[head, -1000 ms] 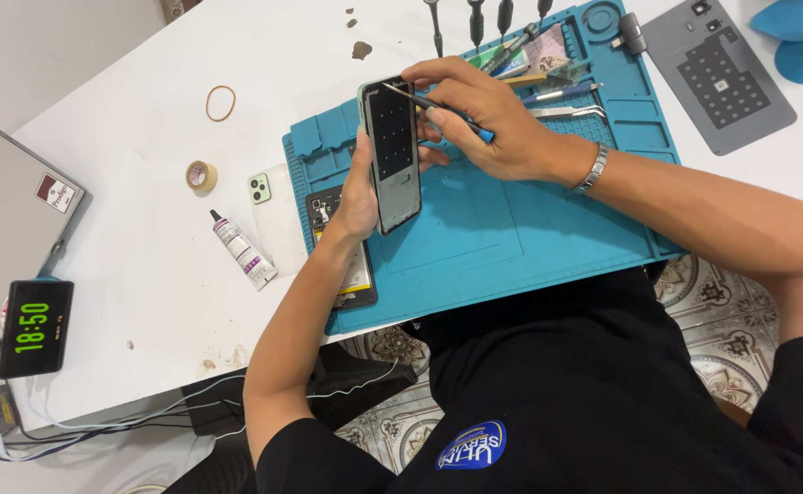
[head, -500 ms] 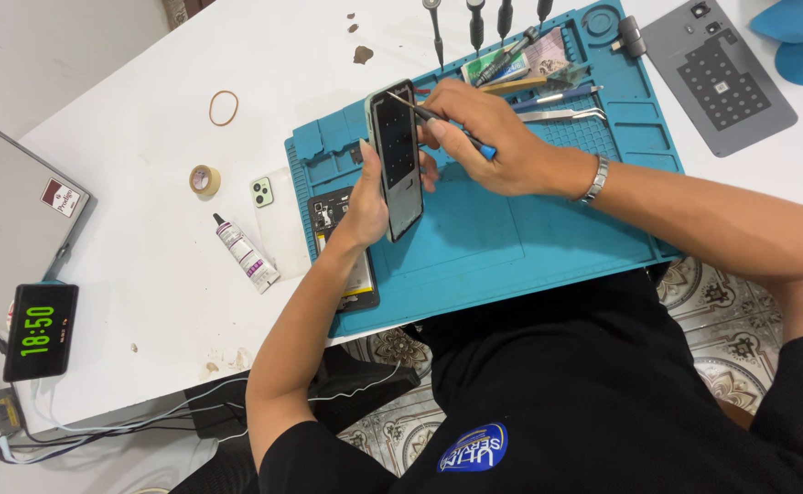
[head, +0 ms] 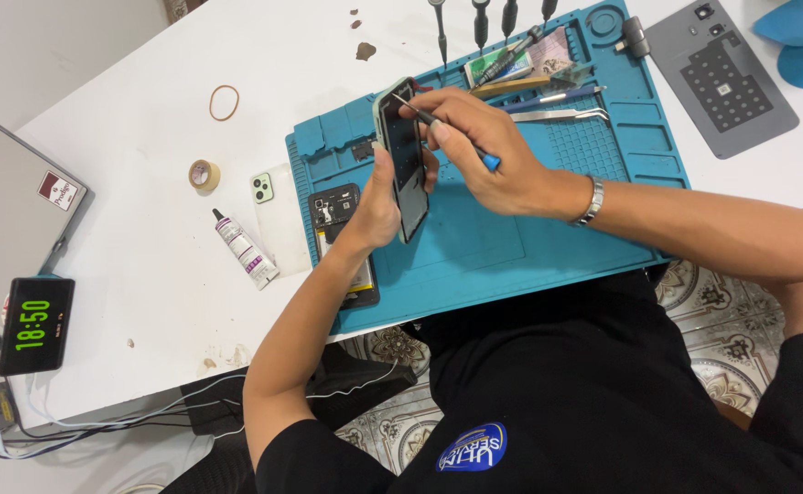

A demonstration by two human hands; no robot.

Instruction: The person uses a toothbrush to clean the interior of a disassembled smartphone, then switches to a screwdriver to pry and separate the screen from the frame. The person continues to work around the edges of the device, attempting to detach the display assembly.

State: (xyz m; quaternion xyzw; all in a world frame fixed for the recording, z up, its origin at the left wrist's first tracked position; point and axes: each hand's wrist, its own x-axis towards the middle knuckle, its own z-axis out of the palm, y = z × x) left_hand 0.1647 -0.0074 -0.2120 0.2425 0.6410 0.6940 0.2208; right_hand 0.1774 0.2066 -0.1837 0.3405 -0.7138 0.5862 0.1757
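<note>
Left hand (head: 378,197) grips a dark phone (head: 401,160) edge-up, fingers wrapped round its lower half, tilted above the blue repair mat (head: 474,247). Right hand (head: 484,151) pinches a blue-handled pointed tool (head: 442,128), fingers clenched on it, tip at the phone's top edge. At 9 o'clock of the phone: opened phone body (head: 337,215), glue tube (head: 244,247), tape roll (head: 204,174) on the white surface (head: 145,183). Screwdrivers (head: 474,23) at 12 o'clock.
</note>
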